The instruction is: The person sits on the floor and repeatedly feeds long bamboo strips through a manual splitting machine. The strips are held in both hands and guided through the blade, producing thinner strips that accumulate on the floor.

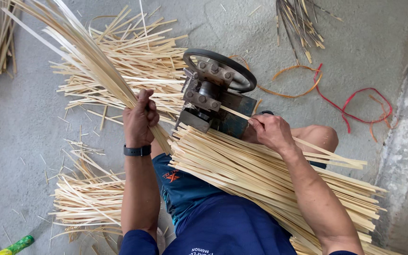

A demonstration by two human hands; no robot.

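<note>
My left hand (139, 118), with a black band on the wrist, grips a thick bundle of pale bamboo strips (79, 49) that fans up toward the top left. My right hand (270, 131) pinches a single thin strip (234, 113) whose end rests at a small metal machine (213, 101) with a black wheel (220, 70) on top. Across my lap lies a broad stack of flat bamboo strips (260, 172), running from the machine to the lower right.
Loose cut strips are heaped on the concrete floor behind the machine (133, 61) and at the lower left (88, 200). Darker strips (298, 21) lie at the top, red and orange cords (350, 101) at the right, a green object (17, 245) at the bottom left.
</note>
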